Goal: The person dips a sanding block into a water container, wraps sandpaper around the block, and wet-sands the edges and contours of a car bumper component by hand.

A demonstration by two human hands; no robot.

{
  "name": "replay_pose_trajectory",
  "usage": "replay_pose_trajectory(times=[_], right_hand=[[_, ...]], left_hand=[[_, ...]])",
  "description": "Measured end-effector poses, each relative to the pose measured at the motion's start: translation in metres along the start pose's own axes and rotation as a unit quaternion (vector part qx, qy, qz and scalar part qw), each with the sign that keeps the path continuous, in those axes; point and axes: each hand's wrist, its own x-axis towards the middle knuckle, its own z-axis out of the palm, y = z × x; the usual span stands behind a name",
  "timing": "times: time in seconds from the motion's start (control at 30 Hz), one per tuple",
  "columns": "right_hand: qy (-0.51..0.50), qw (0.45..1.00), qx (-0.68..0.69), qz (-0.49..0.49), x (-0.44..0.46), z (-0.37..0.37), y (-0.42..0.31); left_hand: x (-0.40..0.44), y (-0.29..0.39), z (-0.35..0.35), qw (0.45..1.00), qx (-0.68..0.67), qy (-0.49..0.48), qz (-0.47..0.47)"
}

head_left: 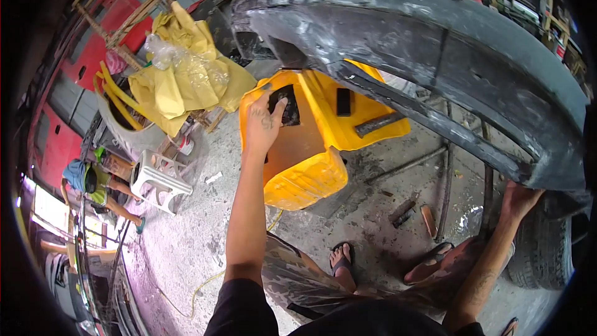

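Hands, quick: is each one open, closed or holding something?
Left hand: over the yellow container, thumb spread from fingers; any hold unclear.
Right hand: at the grey bumper, fingers partly hidden; grip cannot be told.

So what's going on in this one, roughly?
Someone is working with a dark grey car bumper, its surface streaked with pale marks. Their right hand is at its lower edge, with the fingers partly hidden. The left hand is over the open yellow container, fingers at a black sheet; whether it is gripped isn't clear. What looks like a phone lies on the container's yellow flap. Further off, another person is near a white stool.
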Motion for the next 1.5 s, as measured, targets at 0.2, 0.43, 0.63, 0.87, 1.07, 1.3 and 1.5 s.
replay_pose_trajectory(times=[0.2,0.43,0.63,0.87,1.07,1.3,1.5], right_hand=[[-0.028,0.999,-0.002,0.030,0.003,-0.010,-0.012],[-0.050,0.996,-0.070,0.015,-0.002,0.016,-0.013],[-0.064,0.995,-0.078,0.027,-0.012,0.058,0.005],[0.235,0.963,-0.127,-0.034,-0.026,0.066,0.012],[0.141,0.987,-0.072,-0.037,-0.045,0.037,0.031],[0.165,0.980,-0.104,-0.025,-0.070,0.054,0.026],[0.190,0.977,-0.097,0.013,-0.073,0.063,0.018]], left_hand=[[0.043,-0.084,-0.031,0.976,0.124,0.055,0.169],[0.065,-0.101,-0.050,0.993,0.084,-0.068,0.041],[0.041,0.037,0.033,0.896,0.355,-0.205,0.171],[0.041,-0.003,0.169,0.916,0.298,-0.104,0.248],[0.039,0.013,0.130,0.908,0.277,-0.156,0.272],[-0.028,0.050,0.004,0.924,0.324,-0.123,0.164],[-0.089,0.098,-0.026,0.980,0.026,-0.181,0.084]])
